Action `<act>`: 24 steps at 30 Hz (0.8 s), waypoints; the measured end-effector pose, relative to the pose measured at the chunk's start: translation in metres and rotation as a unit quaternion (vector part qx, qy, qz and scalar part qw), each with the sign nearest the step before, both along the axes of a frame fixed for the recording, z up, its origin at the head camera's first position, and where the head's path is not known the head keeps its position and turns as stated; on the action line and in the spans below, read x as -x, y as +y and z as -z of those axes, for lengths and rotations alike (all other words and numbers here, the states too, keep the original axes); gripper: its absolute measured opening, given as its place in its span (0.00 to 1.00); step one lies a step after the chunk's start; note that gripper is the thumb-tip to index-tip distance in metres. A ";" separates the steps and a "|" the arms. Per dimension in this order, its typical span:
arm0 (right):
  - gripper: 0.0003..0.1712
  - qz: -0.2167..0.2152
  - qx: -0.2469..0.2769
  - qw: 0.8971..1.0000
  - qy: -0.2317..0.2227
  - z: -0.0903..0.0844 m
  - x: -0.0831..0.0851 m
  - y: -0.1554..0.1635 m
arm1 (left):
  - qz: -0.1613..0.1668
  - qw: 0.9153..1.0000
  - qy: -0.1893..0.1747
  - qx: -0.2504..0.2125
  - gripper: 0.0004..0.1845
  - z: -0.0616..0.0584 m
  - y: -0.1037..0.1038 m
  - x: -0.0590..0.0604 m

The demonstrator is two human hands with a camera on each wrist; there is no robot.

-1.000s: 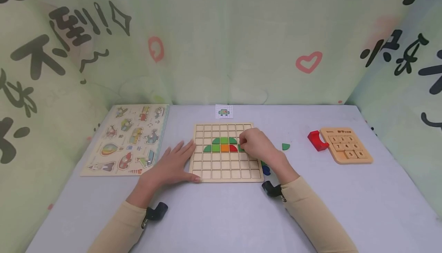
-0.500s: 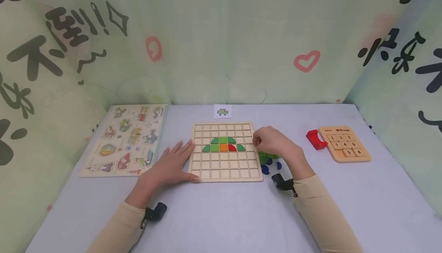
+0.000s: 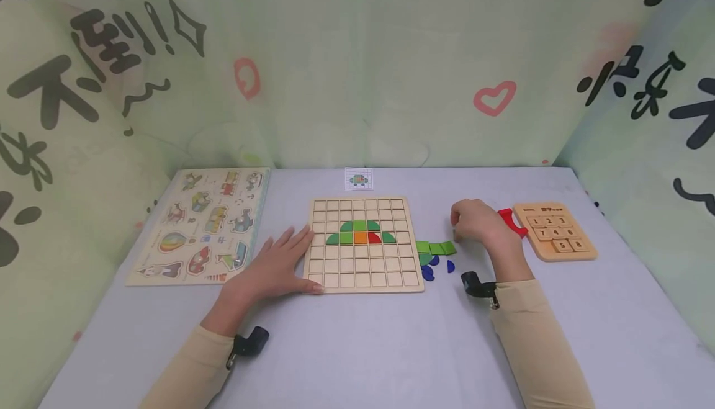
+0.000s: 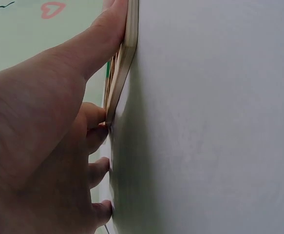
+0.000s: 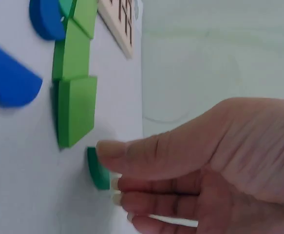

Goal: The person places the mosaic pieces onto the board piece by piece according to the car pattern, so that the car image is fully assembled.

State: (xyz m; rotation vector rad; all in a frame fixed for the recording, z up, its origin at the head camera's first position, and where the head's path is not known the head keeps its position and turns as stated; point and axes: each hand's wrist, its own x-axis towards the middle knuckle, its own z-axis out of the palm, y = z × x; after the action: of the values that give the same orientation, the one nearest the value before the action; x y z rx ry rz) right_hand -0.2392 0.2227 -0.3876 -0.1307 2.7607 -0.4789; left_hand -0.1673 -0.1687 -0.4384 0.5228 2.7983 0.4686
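— Spreading under everything, a pale tabletop (image 3: 357, 347) is seen, closed in by a green curtain (image 3: 357, 55) printed with black brush characters, an exclamation mark and a pink heart; the characters cannot be read with certainty. What is laid out on it?

— A wooden grid board (image 3: 362, 272) is set in the middle, with green, orange and red pieces fitted into a dome in its upper rows. A vehicle peg puzzle (image 3: 203, 226) is placed well to its left, a number board (image 3: 555, 232) with digits 1 to 8 well to its right, a red block (image 3: 511, 220) just beside that. A small pattern card (image 3: 359, 179) is propped behind the grid.

— How are the hands posed?

— The left hand (image 3: 279, 263) is laid flat, fingers straight and spread, against the grid board's (image 4: 127, 53) near-left corner, the thumb pressed along its edge. The right hand (image 3: 477, 223) is lowered to the tabletop right of the board, fingers curled, and a dark green piece (image 5: 98, 170) is pinched between thumb and fingertips. Three light green squares (image 3: 436, 247) are lined up just beside it, blue half-rounds (image 3: 438, 266) close below them.
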 end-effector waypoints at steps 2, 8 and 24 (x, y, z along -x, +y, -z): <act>0.10 0.008 -0.002 1.000 -0.007 0.000 0.000 0.003 | 0.001 1.000 0.000 0.001 0.65 0.000 0.000 0.000; 0.03 0.001 0.003 1.000 0.003 0.004 0.002 0.006 | 0.001 1.000 0.001 -0.003 0.65 0.001 0.000 0.000; 0.04 -0.088 0.186 0.976 0.070 0.008 -0.008 -0.086 | 0.003 1.000 0.001 -0.005 0.66 0.006 -0.002 0.003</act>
State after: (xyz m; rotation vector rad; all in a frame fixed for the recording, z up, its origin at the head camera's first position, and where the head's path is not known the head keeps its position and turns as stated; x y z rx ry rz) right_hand -0.2315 0.1363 -0.3961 -0.5100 2.7263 -0.9660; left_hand -0.1706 -0.1711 -0.4441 0.5339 2.7973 0.4802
